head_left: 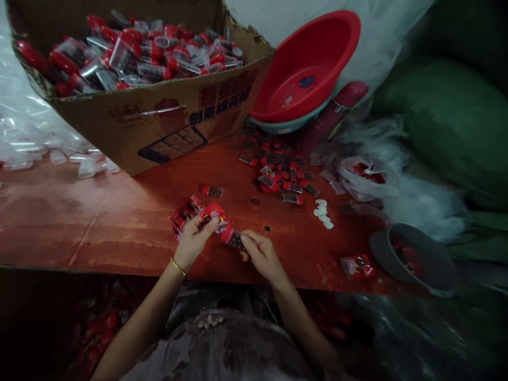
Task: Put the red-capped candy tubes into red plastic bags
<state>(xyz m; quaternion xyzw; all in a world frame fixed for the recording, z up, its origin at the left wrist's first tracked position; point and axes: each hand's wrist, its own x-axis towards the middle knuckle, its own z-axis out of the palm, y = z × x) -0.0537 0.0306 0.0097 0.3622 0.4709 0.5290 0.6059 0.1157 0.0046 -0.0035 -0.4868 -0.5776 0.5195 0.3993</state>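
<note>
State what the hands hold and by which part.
The left hand pinches a red packet by its near side; the right hand holds a red-capped tube by its uncapped end.

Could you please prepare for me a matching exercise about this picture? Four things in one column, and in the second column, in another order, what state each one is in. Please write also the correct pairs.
Column one
1. left hand
2. cardboard box
3. right hand
4. red basin

Column two
A. tilted, with a teal basin beneath
B. holding a small red-ended tube
C. open at the top and heaped with red-capped containers
D. holding a red packet

Right pairs: 1-D, 2-C, 3-B, 4-A
</note>
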